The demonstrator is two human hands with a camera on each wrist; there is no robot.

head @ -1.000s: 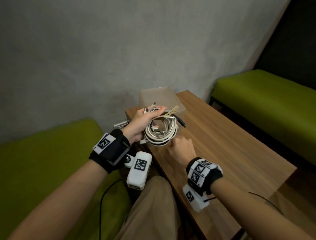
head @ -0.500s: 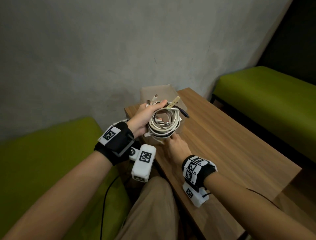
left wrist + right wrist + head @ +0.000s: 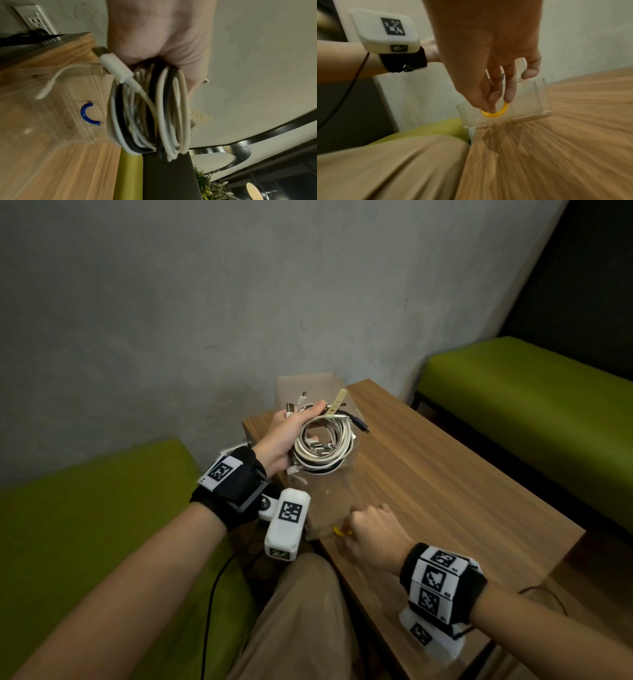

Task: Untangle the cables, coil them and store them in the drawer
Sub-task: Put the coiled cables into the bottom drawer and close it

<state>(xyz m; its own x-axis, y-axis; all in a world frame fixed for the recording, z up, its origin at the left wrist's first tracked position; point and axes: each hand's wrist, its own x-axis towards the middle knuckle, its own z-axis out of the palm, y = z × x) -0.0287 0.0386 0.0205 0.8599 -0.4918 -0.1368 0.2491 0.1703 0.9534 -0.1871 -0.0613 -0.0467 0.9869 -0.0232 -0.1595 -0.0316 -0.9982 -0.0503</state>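
Wooden table point(image 3: 445, 491) between two green benches; at its near-left corner stands a clear plastic drawer unit point(image 3: 310, 392), the landmark for everything below. Step in hand, by my reading: storing. The coiling looks done and a drawer is being opened to take the bundle. Clear drawer point(image 3: 503, 108) juts from the unit's front toward the person, its walls see-through and easy to lose against the wood. Left hand point(image 3: 286, 438) is closed around the coiled cables point(image 3: 323, 448), holding them above the unit's front; white loops with at least one black strand, several plug ends poking out on top. Right hand point(image 3: 371, 534), at the front of the pulled-out drawer, has thumb and fingers pinched on its yellow ring handle point(image 3: 495, 113). A second drawer with a blue ring handle point(image 3: 88, 114) sits closed in the unit. Next move likely calls for enough drawer opening to fit the whole coil, then lowering it flat so loose plugs don't catch the rim. Hard to make out: how far the drawer is out, whether anything already lies inside, how many cables make up the bundle. Right wrist view is motion-blurred; the left fingers are mostly hidden behind the coil.
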